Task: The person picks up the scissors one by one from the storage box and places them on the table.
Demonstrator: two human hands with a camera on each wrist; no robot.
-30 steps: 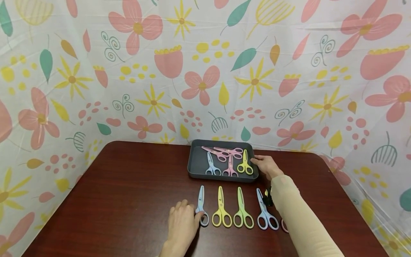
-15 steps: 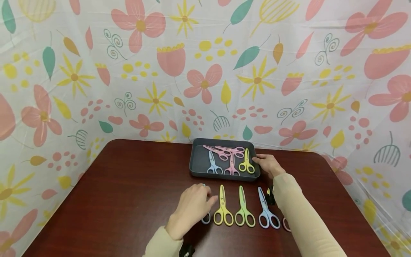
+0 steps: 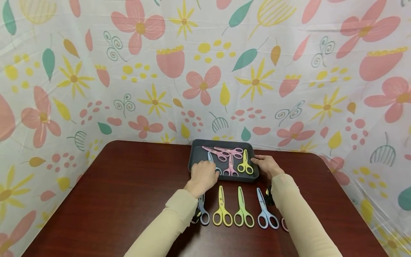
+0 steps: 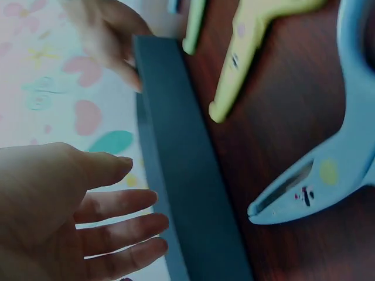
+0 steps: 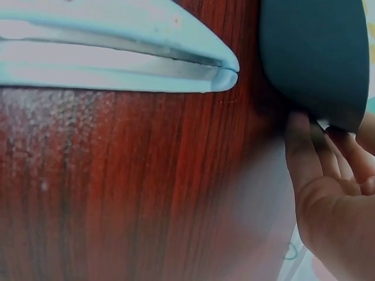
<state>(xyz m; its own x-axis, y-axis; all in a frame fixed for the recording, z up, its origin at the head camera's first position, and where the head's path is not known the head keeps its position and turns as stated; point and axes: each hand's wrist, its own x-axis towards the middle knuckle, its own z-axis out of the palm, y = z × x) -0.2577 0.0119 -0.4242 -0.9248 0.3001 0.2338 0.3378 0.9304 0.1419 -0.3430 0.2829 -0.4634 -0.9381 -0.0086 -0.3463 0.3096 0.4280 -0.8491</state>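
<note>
In the head view my left hand (image 3: 203,176) is over the front left of a dark grey tray (image 3: 199,157), beside blue scissors (image 3: 210,157) it partly covers. The left wrist view shows that hand (image 4: 105,216) with its fingers spread apart and nothing held. My right hand (image 3: 266,165) grips the tray's right end; in the right wrist view its fingers (image 5: 302,149) lie against the corner. The tray also holds several pink scissors (image 3: 230,164) and yellow scissors (image 3: 245,163).
A row of scissors lies on the brown table (image 3: 135,185) before the tray: grey-blue (image 3: 202,208), yellow (image 3: 221,207), green (image 3: 240,207) and blue (image 3: 263,210). A pink handle (image 3: 284,225) shows beside my right sleeve. Flowered cloth (image 3: 202,85) hangs behind.
My left hand has moved from the leftmost scissors in the row, forward to the tray's front left. My right hand stays at the tray's right end.
</note>
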